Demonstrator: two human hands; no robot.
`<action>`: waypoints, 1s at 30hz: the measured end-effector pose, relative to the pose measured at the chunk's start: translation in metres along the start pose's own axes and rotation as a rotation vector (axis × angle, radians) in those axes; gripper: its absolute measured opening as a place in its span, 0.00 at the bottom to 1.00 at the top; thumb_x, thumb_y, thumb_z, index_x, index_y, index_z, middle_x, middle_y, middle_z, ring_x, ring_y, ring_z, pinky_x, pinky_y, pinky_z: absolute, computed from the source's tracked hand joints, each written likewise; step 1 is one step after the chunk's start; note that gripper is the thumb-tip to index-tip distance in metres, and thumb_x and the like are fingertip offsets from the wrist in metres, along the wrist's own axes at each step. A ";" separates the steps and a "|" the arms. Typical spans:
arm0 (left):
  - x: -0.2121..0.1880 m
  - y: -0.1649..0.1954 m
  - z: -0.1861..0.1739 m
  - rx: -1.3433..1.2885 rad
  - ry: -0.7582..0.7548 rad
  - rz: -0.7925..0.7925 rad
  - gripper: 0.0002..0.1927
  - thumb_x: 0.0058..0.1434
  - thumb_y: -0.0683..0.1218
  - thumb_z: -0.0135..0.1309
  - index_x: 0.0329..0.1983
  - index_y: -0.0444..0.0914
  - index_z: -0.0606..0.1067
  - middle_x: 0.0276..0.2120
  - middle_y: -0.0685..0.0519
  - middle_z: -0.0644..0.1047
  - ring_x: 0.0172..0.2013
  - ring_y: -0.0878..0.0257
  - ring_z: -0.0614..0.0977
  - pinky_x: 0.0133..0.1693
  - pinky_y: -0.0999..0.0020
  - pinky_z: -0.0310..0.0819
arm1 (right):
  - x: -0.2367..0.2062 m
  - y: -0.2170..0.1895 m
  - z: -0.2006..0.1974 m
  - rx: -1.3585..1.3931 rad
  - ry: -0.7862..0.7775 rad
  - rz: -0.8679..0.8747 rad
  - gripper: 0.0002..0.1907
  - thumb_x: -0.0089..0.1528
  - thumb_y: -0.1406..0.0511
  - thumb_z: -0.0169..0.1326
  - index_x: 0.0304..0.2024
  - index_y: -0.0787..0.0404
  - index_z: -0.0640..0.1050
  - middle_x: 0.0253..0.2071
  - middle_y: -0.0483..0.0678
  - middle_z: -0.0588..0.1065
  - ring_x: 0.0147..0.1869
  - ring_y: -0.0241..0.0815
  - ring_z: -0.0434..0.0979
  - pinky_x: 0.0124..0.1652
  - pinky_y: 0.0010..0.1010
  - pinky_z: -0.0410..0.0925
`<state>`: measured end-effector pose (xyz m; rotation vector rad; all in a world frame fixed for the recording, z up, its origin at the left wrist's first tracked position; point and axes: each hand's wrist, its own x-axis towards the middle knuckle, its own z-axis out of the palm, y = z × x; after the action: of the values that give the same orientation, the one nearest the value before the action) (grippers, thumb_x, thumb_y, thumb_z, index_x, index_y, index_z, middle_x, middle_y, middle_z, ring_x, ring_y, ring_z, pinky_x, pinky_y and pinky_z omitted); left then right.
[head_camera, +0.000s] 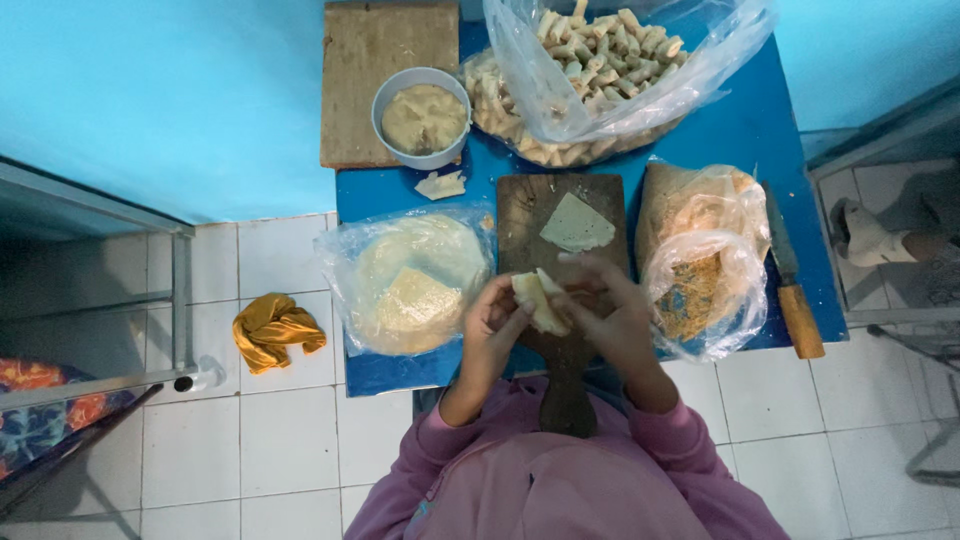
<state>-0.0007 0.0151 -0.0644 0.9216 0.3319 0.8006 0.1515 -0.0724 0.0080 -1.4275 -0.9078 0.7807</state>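
Seen from above: left hand (492, 325) and right hand (610, 305) pinched together around a pale folded wrapper (537, 301), over a dark wooden board (524, 215) carrying one triangular sheet (576, 224). On the blue table (740, 130): a bowl of filling (423, 117), a bagged stack of wrappers (410, 282), bagged finished rolls (600, 60), a knife (790, 280). Yellow cloth (275, 330) on the tiled floor.

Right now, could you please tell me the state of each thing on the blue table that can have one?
Pale folded wrapper: held by both hands, left hand and right hand.
Round grey bowl: filled with pale filling.
Big clear plastic bag: open, full of rolled pieces.
Wooden-handled knife: lying flat, untouched.
Triangular wrapper piece: flat on the dark wooden board.
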 end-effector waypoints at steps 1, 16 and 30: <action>-0.001 0.001 0.000 0.019 0.016 -0.007 0.15 0.70 0.33 0.50 0.59 0.30 0.70 0.48 0.50 0.78 0.47 0.66 0.80 0.47 0.71 0.76 | 0.002 0.002 -0.003 0.026 0.038 0.054 0.26 0.60 0.73 0.63 0.61 0.62 0.75 0.44 0.48 0.80 0.49 0.36 0.83 0.46 0.26 0.76; -0.002 0.010 0.004 0.012 0.022 -0.015 0.15 0.70 0.35 0.50 0.59 0.30 0.69 0.47 0.50 0.77 0.45 0.65 0.80 0.44 0.70 0.78 | 0.058 0.013 -0.020 -0.959 0.092 -0.448 0.33 0.61 0.74 0.56 0.69 0.61 0.66 0.42 0.53 0.79 0.48 0.59 0.77 0.46 0.48 0.70; -0.006 0.011 0.004 0.037 0.020 -0.029 0.17 0.70 0.35 0.49 0.61 0.30 0.68 0.48 0.48 0.77 0.45 0.64 0.81 0.43 0.69 0.79 | 0.038 -0.006 -0.016 -0.876 0.039 -0.418 0.35 0.61 0.72 0.59 0.70 0.61 0.66 0.49 0.54 0.79 0.54 0.59 0.78 0.51 0.44 0.71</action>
<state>-0.0078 0.0125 -0.0540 0.9417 0.3777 0.7796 0.1827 -0.0461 0.0172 -1.8778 -1.5587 0.0040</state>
